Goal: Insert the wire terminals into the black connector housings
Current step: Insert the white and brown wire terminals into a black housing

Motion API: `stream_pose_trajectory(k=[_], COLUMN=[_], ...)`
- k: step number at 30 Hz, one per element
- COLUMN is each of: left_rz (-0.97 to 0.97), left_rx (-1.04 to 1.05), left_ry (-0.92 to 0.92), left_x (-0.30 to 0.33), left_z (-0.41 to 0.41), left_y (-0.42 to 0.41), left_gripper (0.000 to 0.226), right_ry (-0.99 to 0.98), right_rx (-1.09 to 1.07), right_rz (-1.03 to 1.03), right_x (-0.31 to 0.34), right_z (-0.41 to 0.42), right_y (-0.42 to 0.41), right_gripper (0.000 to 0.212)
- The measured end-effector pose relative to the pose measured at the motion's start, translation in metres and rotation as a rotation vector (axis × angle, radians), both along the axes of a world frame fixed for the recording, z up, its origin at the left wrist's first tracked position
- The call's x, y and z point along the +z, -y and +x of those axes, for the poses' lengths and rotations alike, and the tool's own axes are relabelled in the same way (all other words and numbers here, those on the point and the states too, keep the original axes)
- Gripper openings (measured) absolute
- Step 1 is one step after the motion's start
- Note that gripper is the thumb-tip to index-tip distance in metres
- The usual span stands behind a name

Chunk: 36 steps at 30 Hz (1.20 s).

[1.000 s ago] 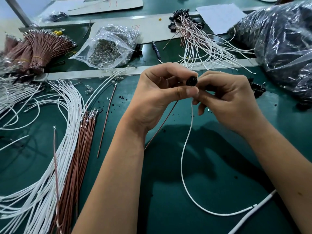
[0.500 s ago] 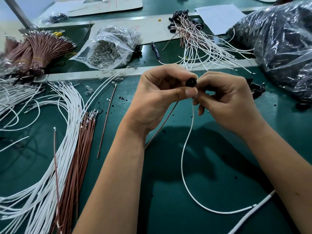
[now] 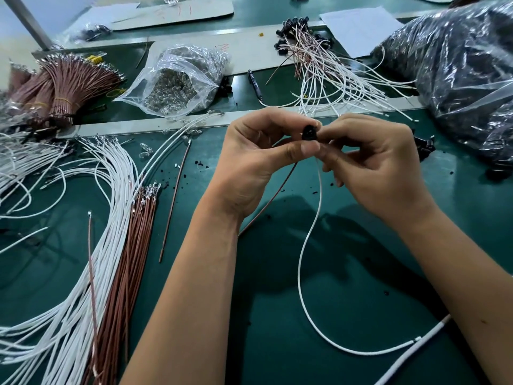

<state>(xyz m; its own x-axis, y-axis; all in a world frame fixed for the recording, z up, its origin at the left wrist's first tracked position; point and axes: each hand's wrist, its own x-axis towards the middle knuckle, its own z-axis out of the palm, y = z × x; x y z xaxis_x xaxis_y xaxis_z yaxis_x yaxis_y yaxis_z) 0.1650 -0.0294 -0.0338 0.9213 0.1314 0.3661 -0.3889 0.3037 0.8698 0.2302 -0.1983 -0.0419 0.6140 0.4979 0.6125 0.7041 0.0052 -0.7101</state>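
Note:
A small round black connector housing (image 3: 309,133) is held up over the green mat between both hands. My left hand (image 3: 258,159) pinches it from the left with thumb and curled fingers. My right hand (image 3: 372,165) pinches it from the right. A white wire (image 3: 301,262) hangs from under the housing and loops down to the right across the mat. A brown wire (image 3: 273,195) runs down-left from the same spot behind my left wrist. The wire ends at the housing are hidden by my fingers.
Loose white wires (image 3: 105,218) and brown wires (image 3: 130,254) lie on the left. Bundled brown wires (image 3: 63,87) and a clear bag of small parts (image 3: 177,84) sit behind. Finished assemblies (image 3: 327,59) lie at the back; a large plastic bag of black housings (image 3: 460,68) fills the right.
Both hands stay together at the housing with only slight finger shifts. The wires hang much as before.

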Motion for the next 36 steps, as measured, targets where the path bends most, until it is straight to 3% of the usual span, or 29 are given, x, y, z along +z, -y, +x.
stream_pose_trajectory(k=[11,14,23,30,36], left_rz=[-0.009,-0.021,-0.067,0.053,0.128], left_rx=[-0.025,-0.018,0.054,0.068,0.087], left_ry=[0.002,0.001,-0.032,-0.040,-0.051], left_x=[0.000,-0.001,-0.003,-0.003,0.000], left_z=[0.000,0.001,0.004,0.002,0.000], left_y=[0.006,0.007,0.013,0.006,0.006], left_gripper=[0.029,0.030,0.030,0.026,0.027], right_ry=[0.154,0.162,0.133,0.078,0.091], right_rx=[-0.114,-0.120,-0.131,-0.157,-0.143], right_rz=[-0.040,-0.060,-0.082,-0.070,-0.082], right_x=[0.003,0.002,-0.002,-0.004,-0.007], right_z=[-0.002,-0.002,-0.003,-0.001,0.003], right_y=[0.003,0.003,0.000,0.004,0.004], right_gripper=[0.009,0.003,0.015,0.002,0.002])
